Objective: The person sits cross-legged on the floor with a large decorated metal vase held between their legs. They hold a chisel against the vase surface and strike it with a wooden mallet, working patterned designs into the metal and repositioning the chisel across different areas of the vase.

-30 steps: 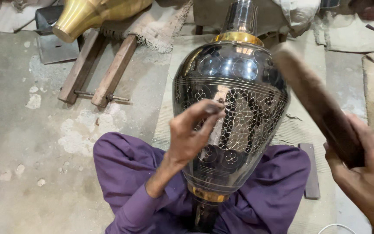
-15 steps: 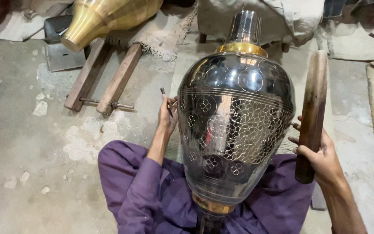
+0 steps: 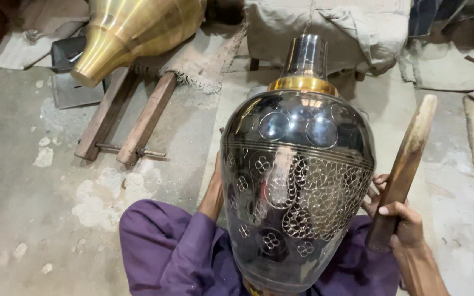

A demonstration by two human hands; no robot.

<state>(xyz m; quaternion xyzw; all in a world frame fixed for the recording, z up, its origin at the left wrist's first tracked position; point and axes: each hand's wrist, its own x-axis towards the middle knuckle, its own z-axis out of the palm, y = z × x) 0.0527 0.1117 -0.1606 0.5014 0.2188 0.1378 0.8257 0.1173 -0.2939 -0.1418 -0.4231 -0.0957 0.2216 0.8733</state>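
A large black metal vase with a gold neck band and engraved flower and loop patterns lies across my purple-clad legs, its mouth pointing away from me. My left hand is pressed against the vase's left side, mostly hidden behind it; whether it holds a tool cannot be seen. To the right of the vase, my right hand grips a wooden mallet stick near its lower end, with the stick slanting up and away, apart from the vase.
A big brass vessel lies at the upper left on cloth. Two wooden bars joined by a metal rod lie on the concrete floor. A stuffed sack sits behind the vase, mats to the right.
My left hand has moved from the vase's front to its left side, slipping behind it. My right hand has swung the wooden stick from a raised tilt to nearly upright beside the vase.
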